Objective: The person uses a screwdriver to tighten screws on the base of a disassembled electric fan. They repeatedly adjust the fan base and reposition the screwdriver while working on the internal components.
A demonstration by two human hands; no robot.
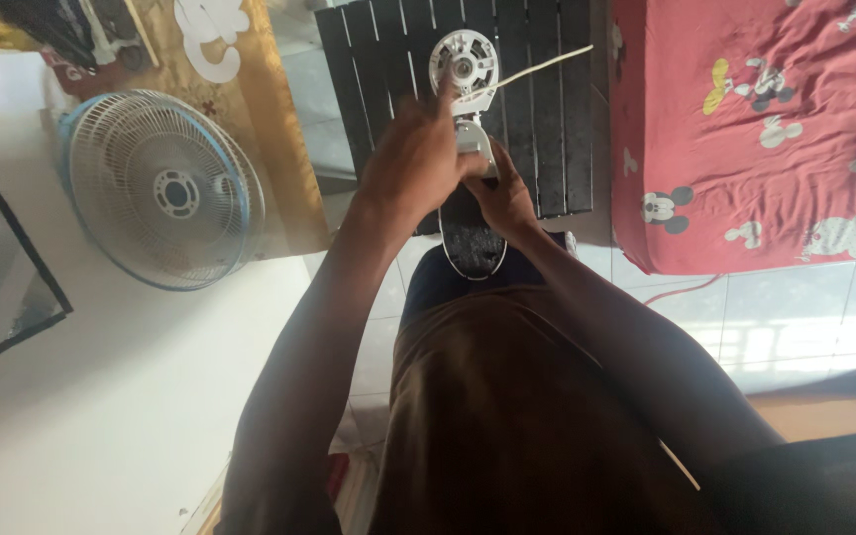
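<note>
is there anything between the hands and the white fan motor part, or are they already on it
Nothing visible stands between them. The left hand lies on the round white fan motor unit, a finger reaching up to its face, and the right hand grips its neck from below. The fan guard lies apart, off to the left.

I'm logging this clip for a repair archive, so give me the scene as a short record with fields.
Left hand: raised, a finger on the round white fan motor head
Right hand: gripping the white neck below the head
Cord: white cord runs right from the head
Under the work: black slatted panel
Left of it: fan grille with blue rim, lying flat
Right: red cartoon-print bedsheet
</note>
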